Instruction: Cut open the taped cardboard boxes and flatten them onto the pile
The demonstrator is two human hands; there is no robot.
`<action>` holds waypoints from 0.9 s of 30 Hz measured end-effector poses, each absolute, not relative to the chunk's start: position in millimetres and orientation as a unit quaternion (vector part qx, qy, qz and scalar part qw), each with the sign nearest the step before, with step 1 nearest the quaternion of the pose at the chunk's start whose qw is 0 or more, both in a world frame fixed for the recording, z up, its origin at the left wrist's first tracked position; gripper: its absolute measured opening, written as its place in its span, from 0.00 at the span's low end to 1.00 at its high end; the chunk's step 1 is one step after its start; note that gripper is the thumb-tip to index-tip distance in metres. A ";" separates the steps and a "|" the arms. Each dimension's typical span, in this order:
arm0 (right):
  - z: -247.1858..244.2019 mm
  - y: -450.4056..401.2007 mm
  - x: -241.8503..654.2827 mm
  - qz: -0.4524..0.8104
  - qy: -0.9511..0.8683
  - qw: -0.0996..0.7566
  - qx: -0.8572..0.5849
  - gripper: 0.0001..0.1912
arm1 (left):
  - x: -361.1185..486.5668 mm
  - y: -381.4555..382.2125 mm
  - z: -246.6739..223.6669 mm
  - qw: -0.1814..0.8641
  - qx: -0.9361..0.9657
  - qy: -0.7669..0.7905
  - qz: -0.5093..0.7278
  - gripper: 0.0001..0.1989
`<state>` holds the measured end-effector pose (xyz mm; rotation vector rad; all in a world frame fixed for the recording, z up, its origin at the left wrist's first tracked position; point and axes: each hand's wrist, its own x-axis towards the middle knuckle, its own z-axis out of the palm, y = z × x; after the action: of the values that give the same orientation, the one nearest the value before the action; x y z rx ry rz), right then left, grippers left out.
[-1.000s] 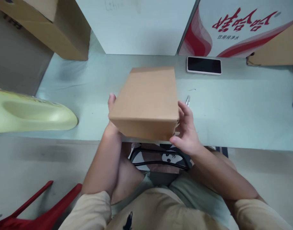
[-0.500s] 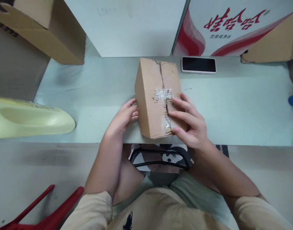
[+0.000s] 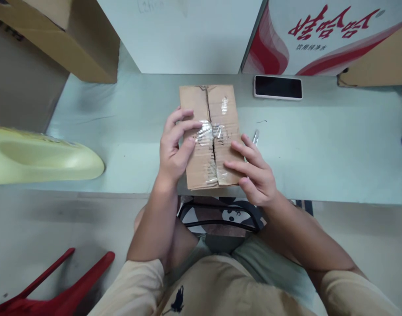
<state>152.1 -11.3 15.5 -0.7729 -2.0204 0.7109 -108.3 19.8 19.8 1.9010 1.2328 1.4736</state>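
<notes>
A brown cardboard box (image 3: 201, 169) lies on the pale green table (image 3: 138, 131) near its front edge, with a dark seam and strips of shiny clear tape across its top. My left hand (image 3: 176, 145) rests on the box's left side, fingers spread over the top face. At the right side, my right hand (image 3: 256, 173) touches the top and right edge with its fingers apart. Just beyond my right fingertips, a small shiny object (image 3: 256, 136) is partly visible; I cannot make out what it is.
A phone (image 3: 278, 87) lies behind the box to the right. White boxes (image 3: 190, 39) and a red-and-white carton (image 3: 269, 48) stand at the back. A yellow-green object (image 3: 56, 158) juts in from the left. Brown cartons (image 3: 92, 48) stand at the back left.
The box has levelled out from a tilt, its left side no longer showing. My left hand has moved from its side up onto its top. The small shiny object has come into view.
</notes>
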 end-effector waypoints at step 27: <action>23.5 28.9 197.9 0.489 -0.538 0.488 -0.483 0.26 | -81.2 11.5 7.6 0.216 0.643 0.461 0.573 0.18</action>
<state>197.9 28.9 23.5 -1.1739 -1.3088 1.1884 -81.2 11.5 7.6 1.7810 1.2774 1.5881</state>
